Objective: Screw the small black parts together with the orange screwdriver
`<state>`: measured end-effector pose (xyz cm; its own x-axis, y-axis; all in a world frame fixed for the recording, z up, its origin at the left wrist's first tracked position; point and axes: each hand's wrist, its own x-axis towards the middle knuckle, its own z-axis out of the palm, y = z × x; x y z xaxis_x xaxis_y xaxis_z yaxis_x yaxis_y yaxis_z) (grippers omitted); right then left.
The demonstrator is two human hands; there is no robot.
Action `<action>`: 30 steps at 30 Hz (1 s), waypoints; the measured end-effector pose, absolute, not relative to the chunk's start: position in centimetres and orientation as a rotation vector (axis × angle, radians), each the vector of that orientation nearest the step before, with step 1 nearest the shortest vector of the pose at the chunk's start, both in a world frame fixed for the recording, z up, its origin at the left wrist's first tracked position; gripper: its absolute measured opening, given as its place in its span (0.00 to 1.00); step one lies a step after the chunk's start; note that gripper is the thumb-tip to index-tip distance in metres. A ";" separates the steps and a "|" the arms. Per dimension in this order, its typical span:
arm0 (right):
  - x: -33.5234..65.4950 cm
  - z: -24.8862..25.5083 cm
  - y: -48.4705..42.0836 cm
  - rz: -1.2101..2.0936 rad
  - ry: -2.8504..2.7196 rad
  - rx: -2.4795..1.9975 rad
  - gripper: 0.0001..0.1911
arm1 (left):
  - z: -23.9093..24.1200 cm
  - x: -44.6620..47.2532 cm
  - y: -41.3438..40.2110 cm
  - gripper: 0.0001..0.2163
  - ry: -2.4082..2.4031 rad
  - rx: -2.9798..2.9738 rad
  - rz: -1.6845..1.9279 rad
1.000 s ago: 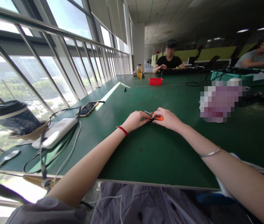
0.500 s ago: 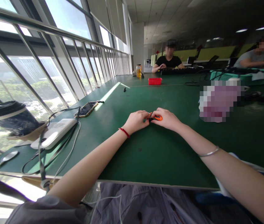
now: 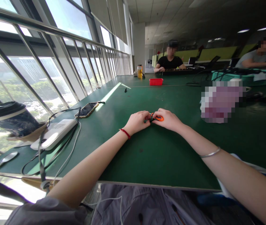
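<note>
Both hands meet over the middle of the green table (image 3: pixel 142 162), around a small orange-and-black object (image 3: pixel 159 118). My left hand (image 3: pixel 138 120), with a red cord at its wrist, is closed in a pinch at the object's dark end. My right hand (image 3: pixel 168 119) pinches the orange part from the other side; a silver bangle circles that forearm. An orange rounded edge shows under my right fingers, and a bit of orange between the two hands. The fingers cover most of the object, so its kind is unclear.
To the left lie a phone (image 3: pixel 87 109), a white power bank (image 3: pixel 55 134) with cables, a lidded cup (image 3: pixel 12 118) and a spoon-like item (image 3: pixel 9 157). Farther off stand a red tray (image 3: pixel 156 82), a yellow jar (image 3: pixel 140 72) and a teal basket (image 3: pixel 264 78). Two people sit beyond.
My hands stay in the same place, with only a slight shift of the fingers at the dark part. The person across the table has lowered a hand.
</note>
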<state>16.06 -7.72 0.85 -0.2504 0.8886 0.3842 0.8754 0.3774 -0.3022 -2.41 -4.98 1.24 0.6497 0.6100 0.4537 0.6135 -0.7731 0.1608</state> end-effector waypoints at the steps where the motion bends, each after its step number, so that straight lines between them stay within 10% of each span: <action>1: 16.1 0.9 -7.7 0.036 -2.149 -1.519 0.08 | 1.2 -2.4 -5.0 0.07 -1.046 -2.855 -0.780; 30: 16.2 0.3 -7.2 0.057 -2.050 -1.503 0.08 | 1.5 -2.6 -4.7 0.07 -0.934 -2.984 -0.800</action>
